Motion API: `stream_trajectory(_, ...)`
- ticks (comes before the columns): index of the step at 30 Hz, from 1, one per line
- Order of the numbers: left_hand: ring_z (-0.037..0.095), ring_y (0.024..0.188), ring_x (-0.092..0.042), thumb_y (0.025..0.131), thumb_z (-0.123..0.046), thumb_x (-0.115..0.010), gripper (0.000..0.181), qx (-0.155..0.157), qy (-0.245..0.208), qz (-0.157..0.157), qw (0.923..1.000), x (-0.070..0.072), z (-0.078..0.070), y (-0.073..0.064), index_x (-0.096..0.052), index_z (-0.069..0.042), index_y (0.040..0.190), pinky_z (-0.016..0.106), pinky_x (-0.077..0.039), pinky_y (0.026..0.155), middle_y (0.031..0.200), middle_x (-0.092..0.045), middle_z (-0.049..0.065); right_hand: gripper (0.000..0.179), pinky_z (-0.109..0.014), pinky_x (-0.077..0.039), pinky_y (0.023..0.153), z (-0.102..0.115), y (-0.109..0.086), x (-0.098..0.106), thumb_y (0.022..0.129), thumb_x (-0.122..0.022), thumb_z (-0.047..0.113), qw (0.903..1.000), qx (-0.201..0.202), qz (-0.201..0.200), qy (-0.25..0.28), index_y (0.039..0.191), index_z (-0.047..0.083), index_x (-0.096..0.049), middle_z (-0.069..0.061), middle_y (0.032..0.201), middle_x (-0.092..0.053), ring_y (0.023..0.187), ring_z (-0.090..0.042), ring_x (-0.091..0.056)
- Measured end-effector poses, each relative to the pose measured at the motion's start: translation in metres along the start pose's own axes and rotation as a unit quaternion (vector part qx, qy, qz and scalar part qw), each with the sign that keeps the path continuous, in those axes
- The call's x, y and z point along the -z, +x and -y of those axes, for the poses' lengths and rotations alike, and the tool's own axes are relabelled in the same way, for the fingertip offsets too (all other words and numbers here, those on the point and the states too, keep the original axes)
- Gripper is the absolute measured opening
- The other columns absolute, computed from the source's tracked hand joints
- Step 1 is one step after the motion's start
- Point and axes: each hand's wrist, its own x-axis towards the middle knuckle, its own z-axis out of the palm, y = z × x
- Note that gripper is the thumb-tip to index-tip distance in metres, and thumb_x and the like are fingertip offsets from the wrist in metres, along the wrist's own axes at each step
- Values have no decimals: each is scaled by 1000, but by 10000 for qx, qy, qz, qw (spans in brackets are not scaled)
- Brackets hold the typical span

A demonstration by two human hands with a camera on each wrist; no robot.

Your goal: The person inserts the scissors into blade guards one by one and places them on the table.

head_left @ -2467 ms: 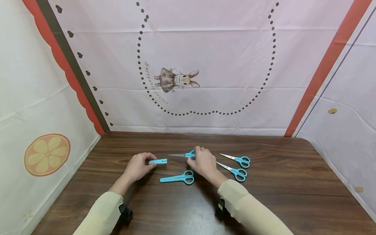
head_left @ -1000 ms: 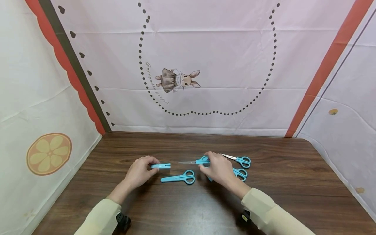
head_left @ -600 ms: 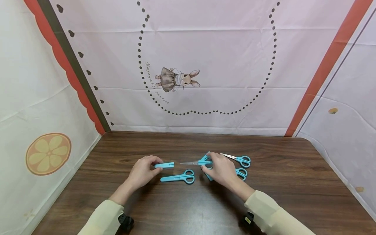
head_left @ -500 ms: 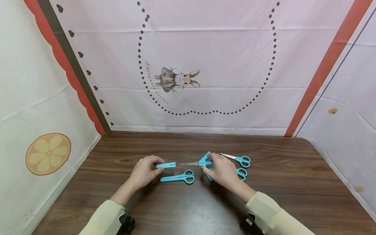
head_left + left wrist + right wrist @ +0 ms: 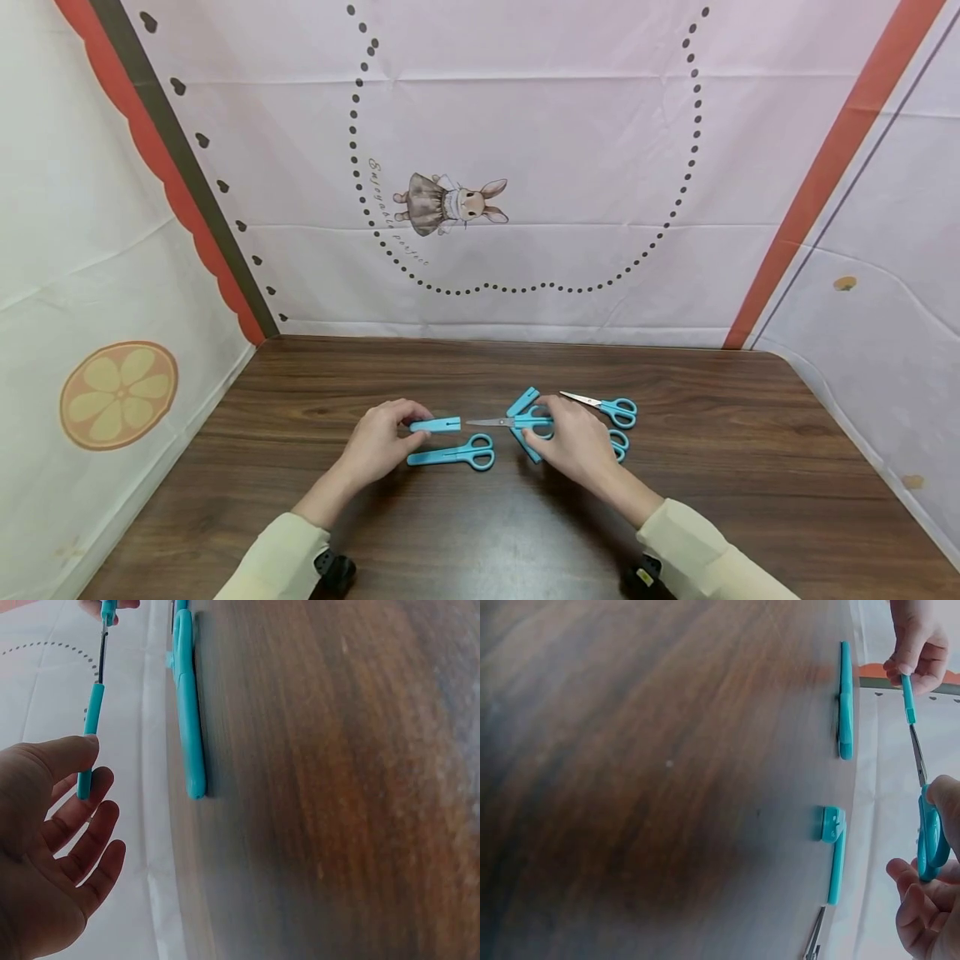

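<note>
Scissors (image 5: 512, 422) with blue handles sit pinched between the thumb and fingers of the right hand (image 5: 576, 442), the loops tucked against the fingertips and the bare blades pointing at the left hand (image 5: 381, 443). The left thumb and forefinger are clamped on the rounded end of a blue cover (image 5: 438, 425); the remaining left fingers are loosely bent and hold nothing. The cover's mouth faces the blade tip, in line with it and just apart. Both wrist views show scissors and cover raised off the bench (image 5: 750, 467). Just beside the left fingers, on the person's side of the cover, lies a covered pair (image 5: 452, 454). By the right fingers, a loose cover (image 5: 523, 401) slants beyond the scissors and a slim blue piece (image 5: 529, 450) slants on the near side. Right of that hand rest a bare-bladed pair (image 5: 602, 407) and a partly hidden pair (image 5: 619, 444). Farther back hangs a pale cloth (image 5: 585, 150) bearing a rabbit print (image 5: 450, 202).
</note>
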Motion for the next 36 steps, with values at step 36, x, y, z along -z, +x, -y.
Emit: stream_trajectory(36, 10, 81, -58, 78, -19, -74, 15, -188, -180, 217, 9994, -11, -7, 2, -67, -25, 90, 29, -43, 68, 82, -63, -16, 41, -30, -46, 56, -4, -10, -7, 76, -70, 39, 9996, 125, -182, 167, 109, 15, -63, 0, 95, -67, 74, -13, -61)
